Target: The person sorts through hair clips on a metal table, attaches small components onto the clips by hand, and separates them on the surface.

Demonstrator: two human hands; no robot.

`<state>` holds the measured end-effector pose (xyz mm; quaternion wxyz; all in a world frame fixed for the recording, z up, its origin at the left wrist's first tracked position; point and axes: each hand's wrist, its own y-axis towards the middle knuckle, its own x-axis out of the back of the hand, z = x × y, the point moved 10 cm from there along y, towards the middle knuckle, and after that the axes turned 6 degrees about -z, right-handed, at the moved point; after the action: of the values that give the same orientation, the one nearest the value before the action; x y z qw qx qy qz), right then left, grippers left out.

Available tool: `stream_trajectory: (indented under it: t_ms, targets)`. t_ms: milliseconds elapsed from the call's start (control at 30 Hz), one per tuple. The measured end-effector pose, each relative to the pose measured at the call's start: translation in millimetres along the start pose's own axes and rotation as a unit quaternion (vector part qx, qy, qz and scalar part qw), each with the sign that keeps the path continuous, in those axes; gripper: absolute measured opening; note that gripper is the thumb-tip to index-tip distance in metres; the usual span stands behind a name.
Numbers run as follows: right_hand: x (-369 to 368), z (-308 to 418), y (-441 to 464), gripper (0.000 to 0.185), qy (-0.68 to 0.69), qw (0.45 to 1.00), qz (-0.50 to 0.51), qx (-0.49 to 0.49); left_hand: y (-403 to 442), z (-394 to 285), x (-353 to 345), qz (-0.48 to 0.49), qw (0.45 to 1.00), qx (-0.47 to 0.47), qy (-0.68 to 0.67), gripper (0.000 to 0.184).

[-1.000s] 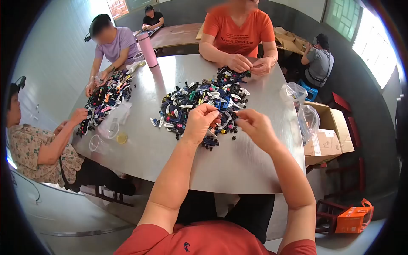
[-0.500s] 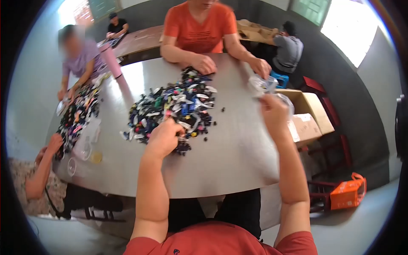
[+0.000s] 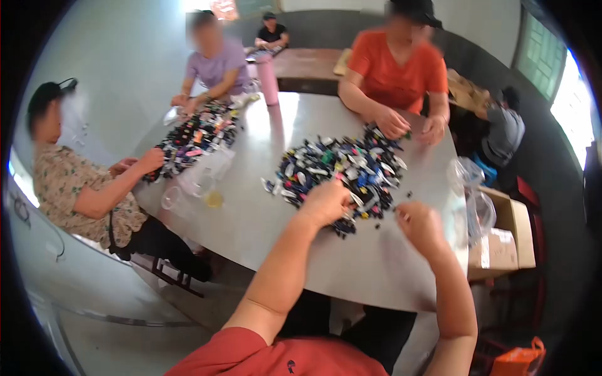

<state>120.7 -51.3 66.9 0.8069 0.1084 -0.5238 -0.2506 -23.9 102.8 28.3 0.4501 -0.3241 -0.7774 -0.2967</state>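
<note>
Hands (image 3: 326, 203) (image 3: 423, 229) are apart right now, nothing shared between them. The left one is down at the near side of the pile (image 3: 345, 166), fingers curled, with a pale clip (image 3: 356, 199) right by the fingertips. Can't tell if it's actually pinched. The right one is loosely curled over the surface (image 3: 351, 269), just beside the pile on its right; can't see whether there's anything in it. So, as I read it, no clip is being worked by both at once.

The clips are heaped mid-surface, mostly black, white and blue, with a few dark bits (image 3: 377, 226) loose to the right. Clear bags (image 3: 480, 216) and a box (image 3: 492, 250) are off the right edge. Over left there's a clear cup (image 3: 170, 198) near a second pile (image 3: 197, 135), with co-workers' hands around it. Further back, a pink bottle (image 3: 267, 81) stands upright, and a co-worker in orange (image 3: 401, 72) has both hands near the main heap's far end.
</note>
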Motion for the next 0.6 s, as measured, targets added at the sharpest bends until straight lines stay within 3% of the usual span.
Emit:
stream_trajectory:
  t_ms: [133, 200, 300, 367, 500, 600]
  targets:
    - [-46, 92, 0, 0.014, 0.084, 0.986, 0.044, 0.139, -1, -1, -1, -0.037, 0.998, -0.029, -0.031, 0.008]
    - [-69, 120, -2, 0.018, -0.021, 0.974, 0.051, 0.218, 1, 3, -6, -0.032, 0.998, -0.023, -0.051, 0.004]
    - [-96, 105, 2, 0.025, -0.04, 0.979, 0.057, 0.19, 2, 7, -5, -0.05, 0.994, -0.009, -0.094, 0.006]
    - [-99, 98, 3, 0.019, -0.051, 0.975, 0.039, 0.214, 4, 8, -8, -0.059, 0.994, -0.004, -0.097, 0.006]
    - [-87, 94, 2, 0.019, 0.003, 0.982, 0.03, 0.187, -5, -11, 46, -0.264, 0.95, -0.082, -0.143, 0.012]
    - [-84, 89, -4, 0.022, -0.043, 0.983, 0.018, 0.18, -14, -6, 77, -0.304, 0.923, -0.023, -0.236, 0.012]
